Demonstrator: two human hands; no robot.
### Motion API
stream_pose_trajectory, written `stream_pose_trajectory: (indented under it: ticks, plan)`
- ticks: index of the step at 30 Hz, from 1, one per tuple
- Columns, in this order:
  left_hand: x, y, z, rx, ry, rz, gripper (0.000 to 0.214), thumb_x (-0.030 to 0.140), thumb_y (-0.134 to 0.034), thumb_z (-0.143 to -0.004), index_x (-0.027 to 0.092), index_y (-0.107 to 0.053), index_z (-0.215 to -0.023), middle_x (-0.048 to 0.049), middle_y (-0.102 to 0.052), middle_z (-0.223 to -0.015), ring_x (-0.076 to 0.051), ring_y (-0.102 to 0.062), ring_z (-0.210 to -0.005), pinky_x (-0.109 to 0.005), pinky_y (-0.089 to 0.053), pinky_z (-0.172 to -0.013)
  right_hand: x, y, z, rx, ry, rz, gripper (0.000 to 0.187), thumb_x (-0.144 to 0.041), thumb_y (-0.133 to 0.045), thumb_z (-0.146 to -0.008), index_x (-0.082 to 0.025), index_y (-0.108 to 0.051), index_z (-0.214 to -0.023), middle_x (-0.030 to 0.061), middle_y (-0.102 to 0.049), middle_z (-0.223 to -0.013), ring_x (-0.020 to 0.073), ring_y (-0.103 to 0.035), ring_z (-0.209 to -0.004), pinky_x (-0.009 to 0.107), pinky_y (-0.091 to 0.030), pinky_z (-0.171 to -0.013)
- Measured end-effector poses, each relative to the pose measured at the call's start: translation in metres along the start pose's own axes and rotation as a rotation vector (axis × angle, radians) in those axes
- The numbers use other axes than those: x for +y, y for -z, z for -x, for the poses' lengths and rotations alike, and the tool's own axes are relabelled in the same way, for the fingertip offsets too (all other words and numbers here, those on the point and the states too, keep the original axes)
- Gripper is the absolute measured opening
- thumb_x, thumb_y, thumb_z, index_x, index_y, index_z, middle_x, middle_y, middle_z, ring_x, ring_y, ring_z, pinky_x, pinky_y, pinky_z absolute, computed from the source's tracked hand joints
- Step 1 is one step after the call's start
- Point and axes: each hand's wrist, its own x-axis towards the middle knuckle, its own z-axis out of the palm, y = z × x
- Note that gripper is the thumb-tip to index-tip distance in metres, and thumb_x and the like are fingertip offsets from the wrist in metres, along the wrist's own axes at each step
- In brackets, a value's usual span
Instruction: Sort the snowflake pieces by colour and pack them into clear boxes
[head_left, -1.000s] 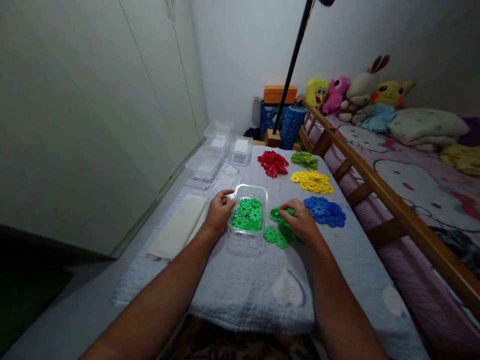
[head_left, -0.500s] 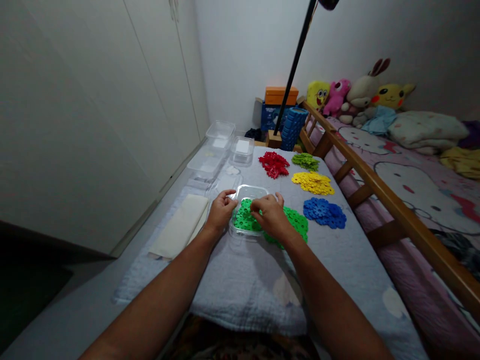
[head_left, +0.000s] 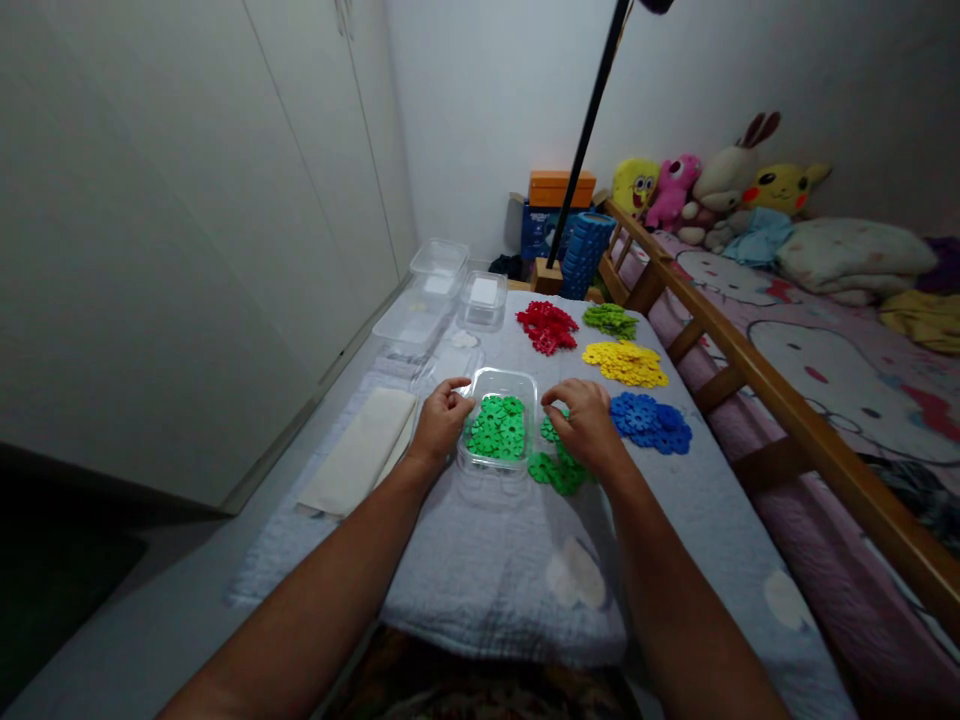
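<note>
A clear plastic container holds several green snowflake-shaped plastic discs. At its left rim, my left hand is closed on the edge, thumb and fingers pinching it. To the right of the container, my right hand is over a loose pile of green discs on the cloth and covers part of it. The thumb and forefinger of that hand are slightly apart, and I see no disc between them.
Blue, yellow, red and light green disc piles lie to the right and behind. More clear containers stand back left. A folded beige cloth lies left. A wooden bed rail borders the right side.
My right hand has moved right, from above the container to the loose green pile. The discs in the container are now uncovered to view. My left hand has stayed at the rim.
</note>
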Motion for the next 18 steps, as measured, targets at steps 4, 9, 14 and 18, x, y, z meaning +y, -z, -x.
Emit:
stream_pose_trajectory:
  ticks: [4,9,14,18]
  plan:
    - [0.002,0.0,0.001,0.0,-0.003,-0.004,0.043,0.032,-0.07,-0.069,0.015,-0.064,-0.108,0.0107,-0.039,-0.057,-0.008,-0.033,-0.052,-0.022,-0.026,-0.052,0.014,0.003,0.017,-0.147,-0.014,0.12,0.013,-0.026,-0.066,-0.088,-0.023,-0.076,-0.096,0.0091,-0.068,-0.115,0.0294,-0.053,-0.116,0.049,-0.03,-0.107]
    - [0.005,-0.001,0.002,0.006,-0.002,0.0,0.044,0.033,-0.07,-0.068,0.015,-0.064,-0.107,0.0111,-0.038,-0.056,-0.008,-0.033,-0.051,-0.022,-0.026,-0.052,0.015,-0.015,0.041,-0.227,0.044,0.187,0.023,-0.035,-0.075,-0.082,-0.024,-0.077,-0.102,0.0105,-0.064,-0.129,0.034,-0.045,-0.129,0.057,-0.022,-0.114]
    - [0.006,-0.002,0.003,0.015,0.005,0.012,0.045,0.034,-0.071,-0.066,0.015,-0.065,-0.107,0.0114,-0.038,-0.056,-0.008,-0.034,-0.05,-0.022,-0.025,-0.052,0.016,-0.028,0.048,-0.203,0.077,0.187,0.021,-0.034,-0.078,-0.079,-0.024,-0.076,-0.097,0.0094,-0.064,-0.127,0.0338,-0.044,-0.128,0.06,-0.018,-0.115]
    - [0.006,-0.001,0.003,0.013,0.009,0.017,0.045,0.034,-0.072,-0.066,0.015,-0.064,-0.106,0.0115,-0.038,-0.055,-0.008,-0.034,-0.049,-0.022,-0.025,-0.052,0.02,-0.03,0.045,-0.164,0.056,0.151,0.019,-0.031,-0.08,-0.079,-0.025,-0.075,-0.097,0.0077,-0.066,-0.12,0.0307,-0.049,-0.122,0.054,-0.023,-0.112]
